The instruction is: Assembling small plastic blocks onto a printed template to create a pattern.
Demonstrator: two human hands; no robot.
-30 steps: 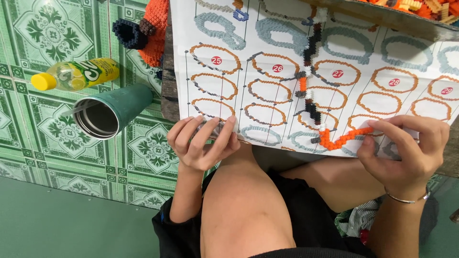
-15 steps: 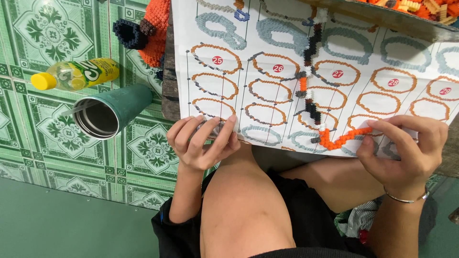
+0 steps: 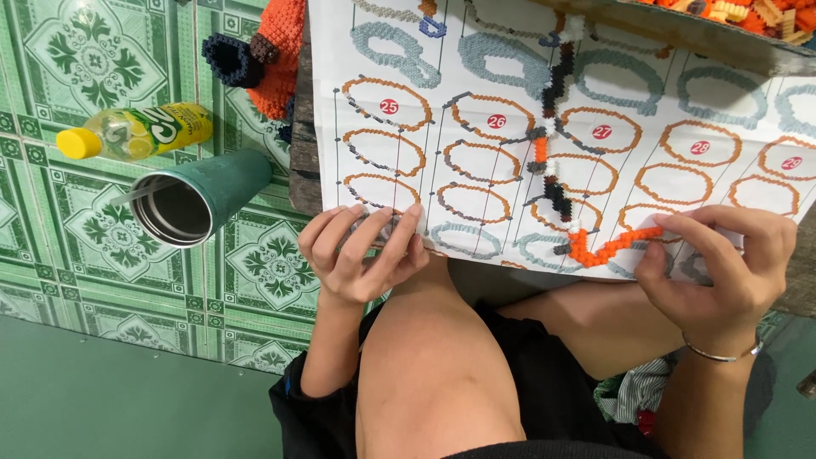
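Nothing has shifted since the earlier frames: the left hand still pins the instruction sheet at its lower edge, and the right hand pinches the orange brick strip (lying on the sheet). Pressing harder could, I judge, snap the thin strip apart.

Floor tiles green, floral pattern; tumbler dark green; bottle yellow-capped; bead strip orange.
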